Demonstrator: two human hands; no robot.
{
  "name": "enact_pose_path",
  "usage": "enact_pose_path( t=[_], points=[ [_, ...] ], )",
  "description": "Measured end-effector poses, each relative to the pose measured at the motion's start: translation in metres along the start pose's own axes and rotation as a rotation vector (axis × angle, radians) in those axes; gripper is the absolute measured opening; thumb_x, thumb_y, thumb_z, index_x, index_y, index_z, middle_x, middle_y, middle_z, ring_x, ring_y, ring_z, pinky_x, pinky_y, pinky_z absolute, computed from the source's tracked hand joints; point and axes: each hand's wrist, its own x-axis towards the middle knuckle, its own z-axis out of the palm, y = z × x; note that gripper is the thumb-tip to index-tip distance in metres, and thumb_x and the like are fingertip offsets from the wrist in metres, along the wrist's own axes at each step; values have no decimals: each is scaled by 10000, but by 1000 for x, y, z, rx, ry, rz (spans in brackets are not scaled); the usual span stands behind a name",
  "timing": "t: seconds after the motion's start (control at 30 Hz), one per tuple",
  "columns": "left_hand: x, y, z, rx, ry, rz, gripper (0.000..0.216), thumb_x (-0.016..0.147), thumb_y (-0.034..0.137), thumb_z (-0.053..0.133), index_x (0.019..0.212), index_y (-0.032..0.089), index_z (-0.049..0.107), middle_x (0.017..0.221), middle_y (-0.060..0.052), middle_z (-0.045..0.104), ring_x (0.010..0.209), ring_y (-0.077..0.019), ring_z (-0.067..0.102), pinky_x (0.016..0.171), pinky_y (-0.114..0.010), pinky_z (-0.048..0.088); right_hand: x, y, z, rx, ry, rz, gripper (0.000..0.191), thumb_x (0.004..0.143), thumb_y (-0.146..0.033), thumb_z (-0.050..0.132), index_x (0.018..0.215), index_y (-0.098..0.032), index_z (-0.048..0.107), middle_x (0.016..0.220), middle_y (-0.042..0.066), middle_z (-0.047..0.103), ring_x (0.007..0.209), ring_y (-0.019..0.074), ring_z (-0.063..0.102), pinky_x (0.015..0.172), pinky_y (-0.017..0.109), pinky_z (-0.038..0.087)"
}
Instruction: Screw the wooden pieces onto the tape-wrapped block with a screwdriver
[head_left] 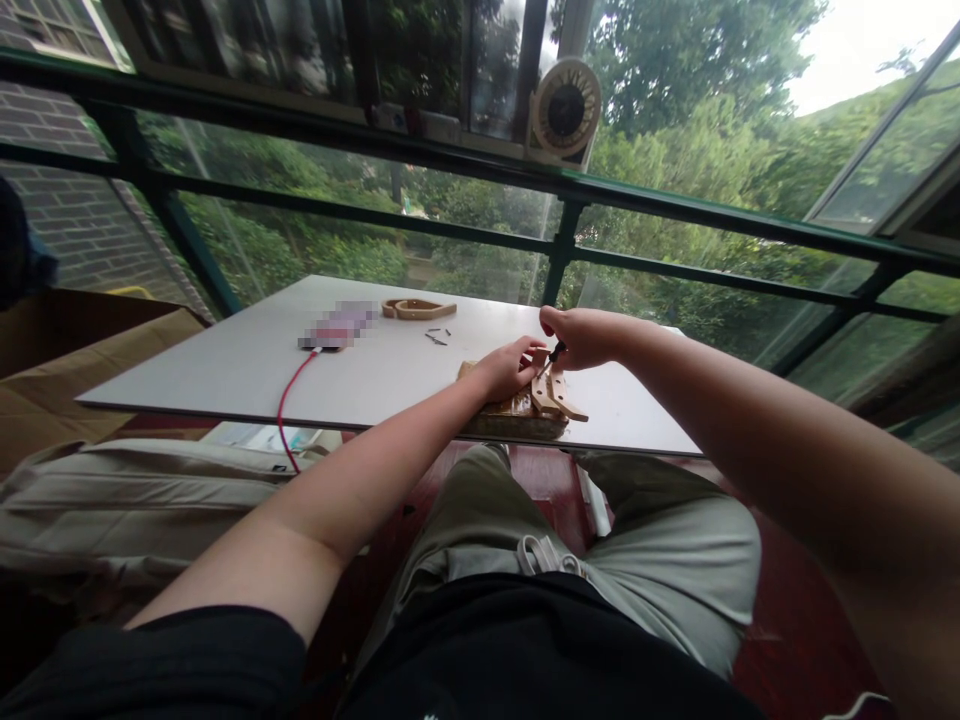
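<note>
while the screwdriver (556, 352) is clamped in the right hand (581, 336), wooden pieces (544, 394) on the block (514, 424) are touched by the left hand (510, 370), grip unclear; its fingers could be jabbed if the screwdriver slips.

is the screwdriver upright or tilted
Tilted. The screwdriver slants in the right hand: its handle is up and to the right, its thin shaft running down-left toward the wooden pieces.
</note>
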Motion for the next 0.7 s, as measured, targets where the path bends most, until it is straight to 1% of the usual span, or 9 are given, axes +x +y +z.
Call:
enact_pose_path(
  t=[0.03,0.13,0.2,0.37,0.47,0.53,0.63,0.7],
  points=[
    [0,-1,1,-5,3,0,398,859,241,566,1251,202,510,1083,-61,684,926,-169,660,840,-298,533,0,2,-2,5,-17,-5,549,708,-383,717,1165,-139,536,924,94,666,707,166,552,572,251,342],
    [1,-6,3,-15,7,9,393,857,250,572,1244,212,512,1030,-48,691,889,-167,667,813,-294,543,5,7,-7,9,-10,-18,303,729,-282,679,1008,-171,634,892,57,674,710,152,547,588,248,353],
    [2,-10,4,-12,8,14,403,854,254,576,1250,219,505,1012,-42,691,865,-165,670,797,-291,546,9,8,-11,19,-3,-25,222,732,-236,652,948,-192,675,864,35,688,699,146,555,606,249,367],
    [2,-12,3,20,12,5,399,850,246,574,1242,223,503,983,-37,694,851,-166,673,798,-290,543,15,2,-21,65,-58,1,218,738,-227,650,943,-191,715,765,26,711,668,141,592,616,247,390],
    [1,-8,2,39,3,-6,396,853,254,573,1241,224,501,993,-40,697,872,-174,674,801,-291,540,14,-6,-27,85,-137,52,179,769,-221,624,912,-173,719,685,23,702,618,130,601,603,243,391],
    [-1,-4,0,50,-2,-17,396,859,258,568,1246,221,494,1005,-44,699,889,-178,674,805,-291,538,13,-11,-31,79,-185,86,165,794,-231,603,878,-149,718,670,34,698,585,122,598,600,243,395],
    [-3,2,-3,88,-7,-21,400,855,248,572,1246,213,492,1017,-46,699,891,-181,674,818,-296,528,11,-17,-36,41,-220,118,232,837,-287,566,854,-113,717,686,65,698,575,128,593,596,255,399],
    [-4,5,-5,124,-7,-17,390,852,246,572,1233,208,502,1006,-44,702,877,-186,673,816,-301,523,11,-20,-36,-17,-201,126,308,856,-344,547,879,-93,722,738,100,705,621,155,603,599,275,397]
  ],
)
